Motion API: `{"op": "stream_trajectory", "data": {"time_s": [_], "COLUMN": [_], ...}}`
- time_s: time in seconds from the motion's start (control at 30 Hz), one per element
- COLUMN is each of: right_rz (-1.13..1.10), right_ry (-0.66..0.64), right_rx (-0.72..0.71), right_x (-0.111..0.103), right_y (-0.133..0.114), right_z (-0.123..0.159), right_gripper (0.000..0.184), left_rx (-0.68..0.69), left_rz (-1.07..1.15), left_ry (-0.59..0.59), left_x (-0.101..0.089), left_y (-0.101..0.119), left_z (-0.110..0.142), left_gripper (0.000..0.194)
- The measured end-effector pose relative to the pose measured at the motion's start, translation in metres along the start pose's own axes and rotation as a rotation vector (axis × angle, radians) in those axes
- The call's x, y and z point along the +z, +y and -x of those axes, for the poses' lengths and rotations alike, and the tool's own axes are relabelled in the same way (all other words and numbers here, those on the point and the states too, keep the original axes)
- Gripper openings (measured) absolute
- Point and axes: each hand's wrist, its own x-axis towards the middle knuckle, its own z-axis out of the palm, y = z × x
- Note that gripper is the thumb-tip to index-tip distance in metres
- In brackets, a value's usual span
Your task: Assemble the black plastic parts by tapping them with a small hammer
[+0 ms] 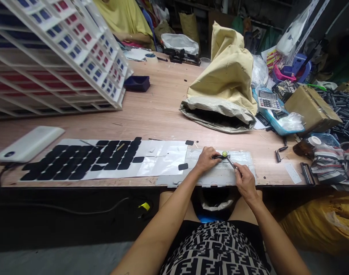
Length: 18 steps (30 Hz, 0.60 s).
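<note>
My left hand (207, 159) is closed on a small dark piece (218, 157) above a grey board (244, 177) at the table's front edge. In my right hand (245, 181) is a slim metal-handled tool (230, 162) with a round yellow-green end (225, 154). That end sits against or just over the dark piece; I cannot tell which. Left of the board lies a white sheet (168, 168) bearing rows of black rounded patches (70, 160). One loose black patch (183, 166) lies near my left forearm, another (189, 142) by the sheet's far corner.
A white plastic crate (117, 89) stands at the left, near a white box-shaped device (29, 143). A beige sack (220, 89) lies open towards me. On the right are a calculator (268, 100), a cardboard box (312, 107) and heaped black parts (342, 103). Another person's yellow shirt (125, 19) shows behind.
</note>
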Motion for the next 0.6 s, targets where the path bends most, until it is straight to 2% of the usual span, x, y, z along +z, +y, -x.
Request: {"op": "stream_trajectory", "data": {"time_s": [0.17,0.3,0.4,0.6], "right_rz": [0.075,0.338,0.500,0.723], "right_ry": [0.070,0.182,0.191,0.210], "right_rx": [0.045,0.149,0.203,0.210], "right_x": [-0.007,-0.021,-0.026,-0.014], "right_y": [0.019,0.047,0.065,0.073], "right_z": [-0.012,-0.041,-0.061,-0.073], "right_gripper": [0.032,0.034,0.033,0.033], "left_rx": [0.004,-0.007,0.003,0.042], "left_rz": [-0.012,-0.007,0.007,-0.021], "left_ry": [-0.005,-0.017,-0.018,-0.067], "left_x": [0.000,0.000,0.001,-0.002], "left_y": [0.000,0.000,0.000,-0.002], "left_z": [0.000,0.000,0.001,0.001], "left_gripper": [0.017,0.017,0.016,0.016]}}
